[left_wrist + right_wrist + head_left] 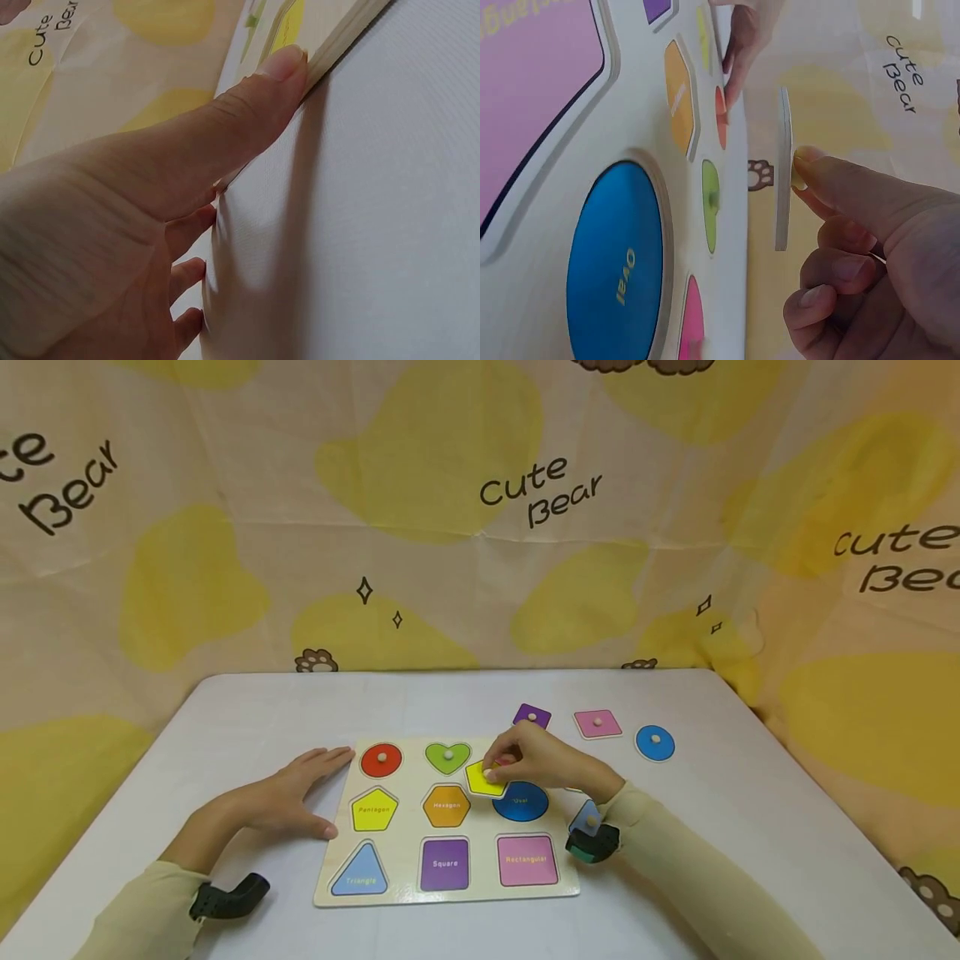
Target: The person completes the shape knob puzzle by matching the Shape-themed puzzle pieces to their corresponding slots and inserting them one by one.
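My right hand [536,758] pinches the knob of a yellow pentagon puzzle piece [483,779] above the wooden shape board [408,895]. In the right wrist view the piece [783,172] is seen edge-on, apart from the board, with thumb and finger at its knob. My left hand [288,793] rests at the board's left edge, fingers extended, the thumb [283,67] touching the rim. On the board, a red circle piece [372,763] and a green heart piece [438,762] sit in the back row. A pink piece [693,315] is partly hidden by my right hand in the head view.
Loose on the table lie a purple square piece [525,713], a pink rectangle piece [585,727], a blue oval piece [655,752] and a light blue piece [581,814] partly behind the right wrist. Printed recesses include the yellow Pentagon [374,820] and orange Hexagon [447,818]. A patterned cloth hangs behind.
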`<state>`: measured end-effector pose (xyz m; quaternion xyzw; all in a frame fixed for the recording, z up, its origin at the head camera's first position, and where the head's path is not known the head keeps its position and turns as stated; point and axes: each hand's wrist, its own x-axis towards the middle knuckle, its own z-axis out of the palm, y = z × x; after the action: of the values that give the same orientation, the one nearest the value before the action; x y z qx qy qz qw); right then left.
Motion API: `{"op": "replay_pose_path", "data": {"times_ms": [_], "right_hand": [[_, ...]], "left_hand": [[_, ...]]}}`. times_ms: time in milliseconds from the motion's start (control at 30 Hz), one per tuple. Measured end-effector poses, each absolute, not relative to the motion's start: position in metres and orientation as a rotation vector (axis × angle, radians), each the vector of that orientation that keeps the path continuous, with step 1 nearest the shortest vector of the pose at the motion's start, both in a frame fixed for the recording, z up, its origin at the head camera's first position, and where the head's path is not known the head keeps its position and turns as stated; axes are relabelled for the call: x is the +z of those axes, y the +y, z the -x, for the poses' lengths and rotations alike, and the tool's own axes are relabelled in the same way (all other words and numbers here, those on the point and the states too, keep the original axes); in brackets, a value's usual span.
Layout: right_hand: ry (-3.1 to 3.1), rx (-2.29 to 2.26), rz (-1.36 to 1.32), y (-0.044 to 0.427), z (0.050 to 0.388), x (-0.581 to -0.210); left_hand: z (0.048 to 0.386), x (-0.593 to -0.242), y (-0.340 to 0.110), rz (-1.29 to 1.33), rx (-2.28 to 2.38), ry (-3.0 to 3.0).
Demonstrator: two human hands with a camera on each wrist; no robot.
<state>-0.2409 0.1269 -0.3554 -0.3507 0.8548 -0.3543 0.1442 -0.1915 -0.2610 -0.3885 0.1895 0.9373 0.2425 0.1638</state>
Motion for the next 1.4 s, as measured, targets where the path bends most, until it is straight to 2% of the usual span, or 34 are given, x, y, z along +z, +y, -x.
{"op": "replay_pose_path", "data": {"times_ms": [367,1100,1400], "right_hand": [[2.416,-1.037,1.152,0.101,0.244,-0.359],[2.217,-1.114,1.143,0.052,0.244,-0.354],[2.213,-1.103,1.030,0.027,0.240,-0.358]], "left_hand": [[0.190,-0.387,-0.260,-0.544,0.689,2.671],[0.191,-0.389,-0.259,-0.499,0.670,2.669],[0.190,-0.389,-0.260,-0.515,0.682,2.661]]}}
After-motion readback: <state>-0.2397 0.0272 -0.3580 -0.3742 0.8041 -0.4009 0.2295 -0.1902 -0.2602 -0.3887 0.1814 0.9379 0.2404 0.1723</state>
